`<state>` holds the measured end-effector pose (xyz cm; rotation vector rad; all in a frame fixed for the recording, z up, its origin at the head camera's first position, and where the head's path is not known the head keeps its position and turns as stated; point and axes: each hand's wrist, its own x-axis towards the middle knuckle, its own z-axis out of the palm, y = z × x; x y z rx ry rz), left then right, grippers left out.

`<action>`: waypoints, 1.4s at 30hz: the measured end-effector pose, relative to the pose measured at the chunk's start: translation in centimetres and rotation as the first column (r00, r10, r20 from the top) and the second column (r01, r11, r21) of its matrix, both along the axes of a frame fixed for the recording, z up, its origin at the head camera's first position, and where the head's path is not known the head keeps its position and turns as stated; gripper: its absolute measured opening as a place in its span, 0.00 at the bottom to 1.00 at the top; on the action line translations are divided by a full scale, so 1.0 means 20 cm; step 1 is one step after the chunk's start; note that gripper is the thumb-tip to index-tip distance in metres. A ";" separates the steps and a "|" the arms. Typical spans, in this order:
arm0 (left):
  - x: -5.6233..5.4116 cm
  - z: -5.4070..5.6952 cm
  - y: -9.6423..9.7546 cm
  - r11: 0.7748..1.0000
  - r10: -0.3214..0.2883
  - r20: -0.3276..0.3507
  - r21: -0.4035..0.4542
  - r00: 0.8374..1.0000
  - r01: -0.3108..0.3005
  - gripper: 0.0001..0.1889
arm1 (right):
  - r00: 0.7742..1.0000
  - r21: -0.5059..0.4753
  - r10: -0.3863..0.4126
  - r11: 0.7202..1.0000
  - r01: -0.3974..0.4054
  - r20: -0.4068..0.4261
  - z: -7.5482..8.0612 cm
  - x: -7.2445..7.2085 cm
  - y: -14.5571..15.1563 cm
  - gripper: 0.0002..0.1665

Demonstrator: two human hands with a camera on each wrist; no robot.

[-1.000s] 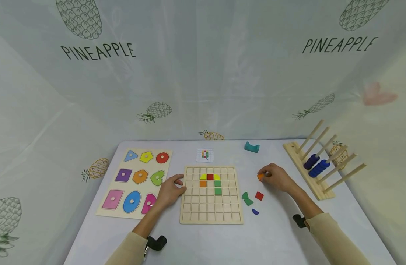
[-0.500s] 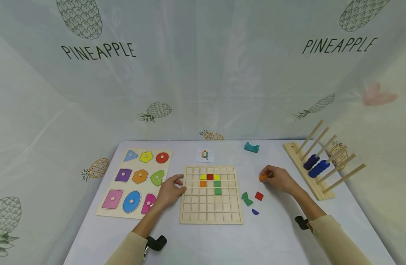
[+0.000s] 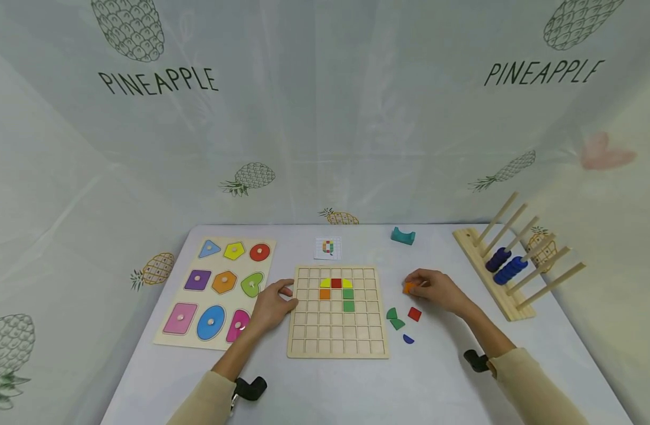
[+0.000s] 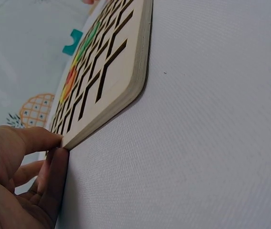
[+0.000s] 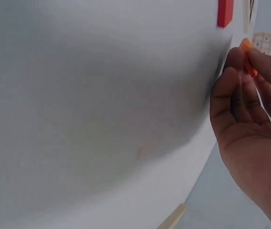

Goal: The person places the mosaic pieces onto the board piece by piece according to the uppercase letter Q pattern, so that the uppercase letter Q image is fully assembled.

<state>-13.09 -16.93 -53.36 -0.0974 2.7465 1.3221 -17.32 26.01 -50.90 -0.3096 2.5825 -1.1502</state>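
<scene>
A square-gridded wooden board (image 3: 338, 339) lies before me, with yellow, red, orange and green pieces set in its upper cells. My left hand (image 3: 273, 305) rests against its left edge; in the left wrist view, thumb and fingers touch the board's rim (image 4: 138, 78). Right of the board, my right hand (image 3: 439, 289) pinches a small orange piece (image 5: 245, 46) between thumb and fingertips, low over the table. Nearer me lie a red square (image 3: 414, 314), two green pieces (image 3: 397, 324) with a curved side, and a blue half-round piece (image 3: 408, 339).
At the left lies a shape puzzle (image 3: 213, 295) with knobbed pieces. A small pattern card (image 3: 319, 249) sits behind the board, and a teal curved block (image 3: 403, 236) stands at the back. At the right is a wooden peg stand (image 3: 495, 286) with dark blue and blue beads.
My right hand, holding the orange piece, shifted slightly right and nearer, then moved left towards the board. The left hand stayed at the board's edge.
</scene>
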 end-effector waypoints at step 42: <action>0.00 0.02 0.00 1.000 -0.008 -0.002 -0.012 1.000 0.008 0.27 | 0.948 -0.143 0.318 0.937 -0.318 -0.020 0.09 -0.03 -0.77 0.09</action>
